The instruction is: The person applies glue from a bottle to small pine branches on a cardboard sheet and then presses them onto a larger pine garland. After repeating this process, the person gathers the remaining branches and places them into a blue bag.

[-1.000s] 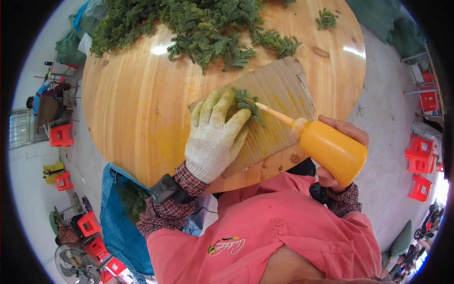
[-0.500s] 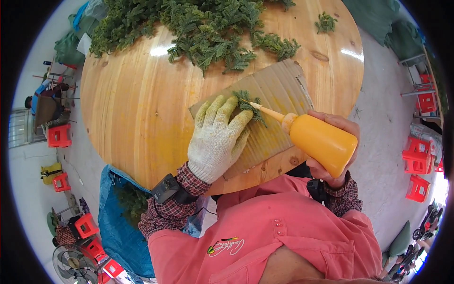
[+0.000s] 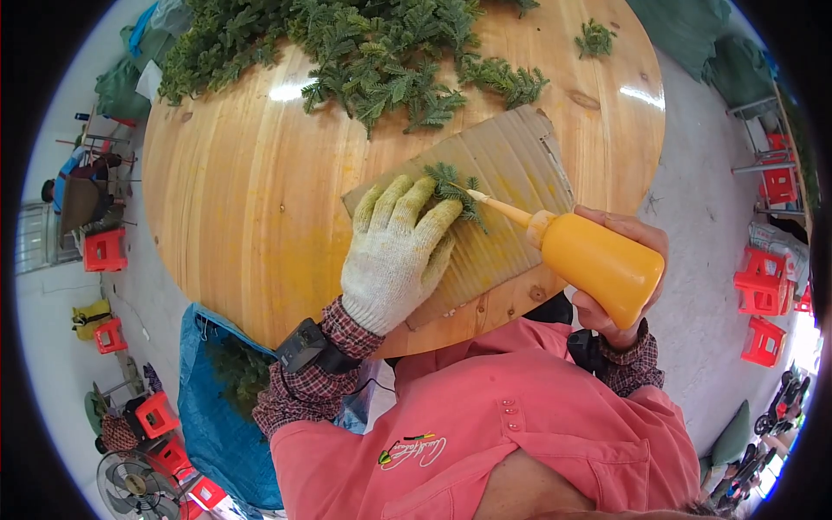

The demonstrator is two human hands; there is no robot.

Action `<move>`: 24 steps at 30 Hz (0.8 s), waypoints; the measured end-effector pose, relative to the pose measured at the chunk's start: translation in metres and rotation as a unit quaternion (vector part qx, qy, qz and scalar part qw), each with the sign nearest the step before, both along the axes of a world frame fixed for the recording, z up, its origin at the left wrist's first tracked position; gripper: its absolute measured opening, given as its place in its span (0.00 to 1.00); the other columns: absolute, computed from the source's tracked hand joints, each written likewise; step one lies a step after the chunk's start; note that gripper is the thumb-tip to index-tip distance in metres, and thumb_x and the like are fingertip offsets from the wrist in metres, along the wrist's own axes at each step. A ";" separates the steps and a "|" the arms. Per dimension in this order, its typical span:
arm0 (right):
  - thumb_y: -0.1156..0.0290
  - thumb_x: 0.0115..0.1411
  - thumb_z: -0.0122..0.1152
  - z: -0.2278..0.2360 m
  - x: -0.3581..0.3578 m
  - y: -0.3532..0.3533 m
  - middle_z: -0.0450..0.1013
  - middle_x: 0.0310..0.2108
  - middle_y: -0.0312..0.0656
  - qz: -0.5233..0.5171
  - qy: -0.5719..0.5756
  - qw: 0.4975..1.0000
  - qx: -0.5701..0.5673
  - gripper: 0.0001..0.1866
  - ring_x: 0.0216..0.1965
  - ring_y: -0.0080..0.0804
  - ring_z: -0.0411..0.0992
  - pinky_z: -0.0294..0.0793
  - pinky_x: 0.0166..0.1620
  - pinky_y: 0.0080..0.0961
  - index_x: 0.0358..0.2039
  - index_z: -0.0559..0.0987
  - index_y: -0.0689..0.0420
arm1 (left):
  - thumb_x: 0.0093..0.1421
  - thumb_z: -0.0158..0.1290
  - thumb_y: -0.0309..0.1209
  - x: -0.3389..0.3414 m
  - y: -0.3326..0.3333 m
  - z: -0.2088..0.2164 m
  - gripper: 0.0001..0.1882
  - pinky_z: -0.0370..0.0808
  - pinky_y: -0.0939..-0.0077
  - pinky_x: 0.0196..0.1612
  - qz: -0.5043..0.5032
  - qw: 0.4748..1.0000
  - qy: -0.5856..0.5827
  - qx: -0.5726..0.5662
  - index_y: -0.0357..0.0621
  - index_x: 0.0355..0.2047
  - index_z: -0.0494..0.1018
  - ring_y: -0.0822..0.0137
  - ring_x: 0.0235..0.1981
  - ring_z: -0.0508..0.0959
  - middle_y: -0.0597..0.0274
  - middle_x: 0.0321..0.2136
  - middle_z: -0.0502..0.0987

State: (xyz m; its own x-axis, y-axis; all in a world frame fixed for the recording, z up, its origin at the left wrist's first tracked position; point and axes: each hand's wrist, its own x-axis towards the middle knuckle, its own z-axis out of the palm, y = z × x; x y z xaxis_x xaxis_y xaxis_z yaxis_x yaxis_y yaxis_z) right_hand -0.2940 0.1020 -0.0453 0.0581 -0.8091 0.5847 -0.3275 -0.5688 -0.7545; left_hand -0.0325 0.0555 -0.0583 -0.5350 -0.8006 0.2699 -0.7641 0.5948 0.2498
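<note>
A small green fir sprig (image 3: 470,210) lies on the piece of corrugated cardboard (image 3: 511,156) at the table's near side. My left hand (image 3: 392,247), in a white knit glove with yellow-stained fingertips, rests over the cardboard and holds the sprig's left side down with its fingertips. The thumb's tip is partly hidden. From the right, my bare right hand (image 3: 652,243) is wrapped round a yellow squeeze bottle (image 3: 602,264). The bottle is tilted, its long thin nozzle pointing left, with the tip at the sprig.
A heap of fir branches (image 3: 373,52) covers the far part of the round wooden table (image 3: 225,191). One loose sprig (image 3: 594,38) lies far right. A blue bag (image 3: 212,425) with greenery hangs at the near left. Red stools (image 3: 763,282) and a fan (image 3: 134,481) stand around; another person (image 3: 74,182) sits far left.
The squeeze bottle in my right hand has moved slightly right and toward me, its tip drawing back a little across the sprig. My left hand stays in place at the sprig.
</note>
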 end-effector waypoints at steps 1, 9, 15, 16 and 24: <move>0.58 0.49 0.79 0.002 0.000 0.000 0.74 0.48 0.54 -0.004 -0.002 1.000 0.004 0.40 0.49 0.41 0.76 0.76 0.51 0.32 0.53 0.65 0.63 | 0.55 0.59 0.33 0.000 0.000 0.000 0.23 0.60 0.49 0.64 0.000 1.000 0.002 -0.001 0.52 0.53 0.72 0.50 0.59 0.67 0.53 0.53 0.70; 0.53 0.50 0.77 -0.004 0.000 -0.007 0.74 0.49 0.55 -0.001 -0.036 0.999 0.040 0.41 0.50 0.42 0.76 0.76 0.52 0.33 0.53 0.64 0.64 | 0.55 0.60 0.32 -0.002 0.001 0.001 0.23 0.61 0.49 0.63 0.005 1.000 0.007 0.000 0.51 0.52 0.73 0.49 0.58 0.68 0.53 0.53 0.71; 0.55 0.50 0.78 -0.005 -0.006 -0.008 0.74 0.49 0.54 -0.004 -0.025 0.999 0.038 0.40 0.48 0.39 0.76 0.75 0.52 0.31 0.53 0.65 0.63 | 0.54 0.60 0.31 -0.004 0.001 0.003 0.21 0.62 0.50 0.62 0.011 1.000 0.019 0.006 0.51 0.51 0.75 0.48 0.57 0.69 0.53 0.53 0.72; 0.53 0.50 0.76 -0.005 -0.008 -0.006 0.74 0.49 0.55 -0.009 -0.016 0.999 0.046 0.41 0.49 0.41 0.76 0.75 0.52 0.33 0.53 0.64 0.64 | 0.54 0.60 0.31 -0.003 0.001 0.003 0.21 0.62 0.50 0.62 0.010 1.000 0.019 0.007 0.51 0.51 0.75 0.48 0.57 0.69 0.53 0.53 0.72; 0.51 0.52 0.74 -0.004 -0.013 0.007 0.74 0.48 0.54 -0.043 -0.006 0.998 0.042 0.39 0.47 0.40 0.77 0.76 0.51 0.31 0.52 0.65 0.65 | 0.55 0.60 0.30 -0.005 0.000 0.002 0.20 0.62 0.50 0.62 0.013 1.000 0.015 0.001 0.51 0.50 0.75 0.48 0.57 0.70 0.53 0.52 0.72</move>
State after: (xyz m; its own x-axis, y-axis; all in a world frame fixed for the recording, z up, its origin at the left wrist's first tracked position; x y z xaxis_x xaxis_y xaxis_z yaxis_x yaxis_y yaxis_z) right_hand -0.3070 0.1091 -0.0492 -0.0203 -0.8566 0.5155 -0.3639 -0.4739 -0.8018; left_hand -0.0376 0.0553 -0.0560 -0.5051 -0.8149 0.2841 -0.7714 0.5740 0.2747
